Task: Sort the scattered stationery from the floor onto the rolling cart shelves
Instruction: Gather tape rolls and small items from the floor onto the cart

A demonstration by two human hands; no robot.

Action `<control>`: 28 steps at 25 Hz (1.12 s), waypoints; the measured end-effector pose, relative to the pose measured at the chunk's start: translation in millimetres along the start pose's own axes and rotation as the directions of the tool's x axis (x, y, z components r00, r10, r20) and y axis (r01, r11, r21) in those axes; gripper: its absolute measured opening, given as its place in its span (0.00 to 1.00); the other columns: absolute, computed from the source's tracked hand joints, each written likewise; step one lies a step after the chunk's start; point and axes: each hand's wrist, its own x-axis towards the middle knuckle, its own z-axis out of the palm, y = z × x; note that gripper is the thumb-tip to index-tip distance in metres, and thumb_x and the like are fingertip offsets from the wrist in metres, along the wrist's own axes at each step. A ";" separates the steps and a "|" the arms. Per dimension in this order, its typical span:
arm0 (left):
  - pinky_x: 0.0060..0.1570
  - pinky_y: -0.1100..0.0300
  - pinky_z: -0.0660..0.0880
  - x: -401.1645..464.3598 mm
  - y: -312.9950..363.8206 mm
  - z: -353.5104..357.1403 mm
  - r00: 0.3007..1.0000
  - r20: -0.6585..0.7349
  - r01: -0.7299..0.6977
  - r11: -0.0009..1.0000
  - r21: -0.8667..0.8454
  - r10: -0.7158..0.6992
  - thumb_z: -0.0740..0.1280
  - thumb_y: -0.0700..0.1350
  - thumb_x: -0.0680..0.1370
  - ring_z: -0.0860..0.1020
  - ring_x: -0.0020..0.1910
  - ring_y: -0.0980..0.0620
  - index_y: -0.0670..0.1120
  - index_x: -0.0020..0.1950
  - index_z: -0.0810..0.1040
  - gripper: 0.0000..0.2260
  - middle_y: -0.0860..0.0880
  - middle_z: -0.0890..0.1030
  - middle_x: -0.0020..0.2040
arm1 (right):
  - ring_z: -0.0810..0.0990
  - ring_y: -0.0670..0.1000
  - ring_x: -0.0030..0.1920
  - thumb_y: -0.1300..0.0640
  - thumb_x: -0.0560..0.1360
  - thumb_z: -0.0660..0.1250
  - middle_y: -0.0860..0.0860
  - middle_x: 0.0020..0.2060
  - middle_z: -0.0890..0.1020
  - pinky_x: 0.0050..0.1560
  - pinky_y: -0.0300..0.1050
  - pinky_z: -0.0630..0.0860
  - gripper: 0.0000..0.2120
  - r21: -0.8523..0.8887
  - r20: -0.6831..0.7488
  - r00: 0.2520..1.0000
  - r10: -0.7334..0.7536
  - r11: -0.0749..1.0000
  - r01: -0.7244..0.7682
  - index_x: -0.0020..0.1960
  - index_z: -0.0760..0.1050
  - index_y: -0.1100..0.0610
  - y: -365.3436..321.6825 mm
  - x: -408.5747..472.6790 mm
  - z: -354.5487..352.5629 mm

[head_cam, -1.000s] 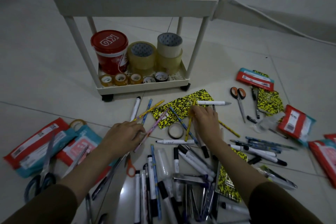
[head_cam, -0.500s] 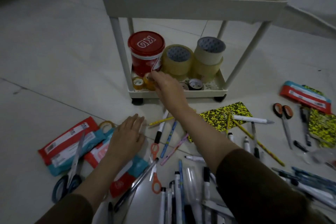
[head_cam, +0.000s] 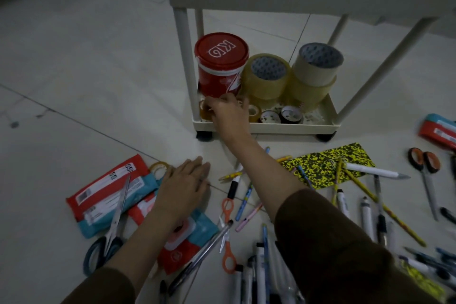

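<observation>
The right hand reaches into the bottom shelf of the cart, in front of the red tub, its fingers curled among the small tape rolls; I cannot tell if it grips one. The left hand lies flat and open on the floor, beside the red-blue packets. Pens and scissors lie scattered near the cart.

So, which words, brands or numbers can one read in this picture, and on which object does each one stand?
"KG": white letters on the lid of the red tub on the cart's bottom shelf, seen upside down.
Red and teal packets on the floor: white labels with barcodes and print, too small and blurred to read.
Pens and markers: no legible print.
</observation>
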 end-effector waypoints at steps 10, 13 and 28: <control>0.63 0.54 0.65 -20.5 31.3 -12.1 0.972 -0.091 -0.227 0.965 -0.131 0.217 0.55 0.46 0.77 0.73 0.61 0.47 0.45 0.65 0.72 0.19 0.47 0.75 0.62 | 0.75 0.55 0.51 0.61 0.71 0.68 0.51 0.47 0.81 0.49 0.46 0.61 0.07 0.050 -0.071 0.997 -0.039 0.998 0.042 0.48 0.80 0.54 61.9 -154.1 -30.9; 0.55 0.55 0.69 -28.4 55.2 -13.0 0.925 -0.104 -0.377 0.912 -0.164 0.364 0.59 0.41 0.75 0.75 0.56 0.44 0.43 0.59 0.77 0.14 0.45 0.78 0.56 | 0.78 0.58 0.43 0.65 0.67 0.71 0.53 0.40 0.82 0.44 0.49 0.68 0.07 0.026 -0.009 0.999 0.050 0.998 -0.049 0.44 0.80 0.56 97.4 -193.2 -52.2; 0.53 0.56 0.68 -53.3 50.2 -8.9 0.943 -0.070 -0.332 0.922 -0.201 0.324 0.61 0.37 0.77 0.72 0.57 0.45 0.44 0.60 0.76 0.13 0.45 0.77 0.58 | 0.76 0.61 0.53 0.65 0.78 0.57 0.58 0.52 0.79 0.50 0.54 0.72 0.11 0.046 0.195 0.968 0.160 0.984 -0.172 0.57 0.75 0.61 109.0 -240.1 -74.0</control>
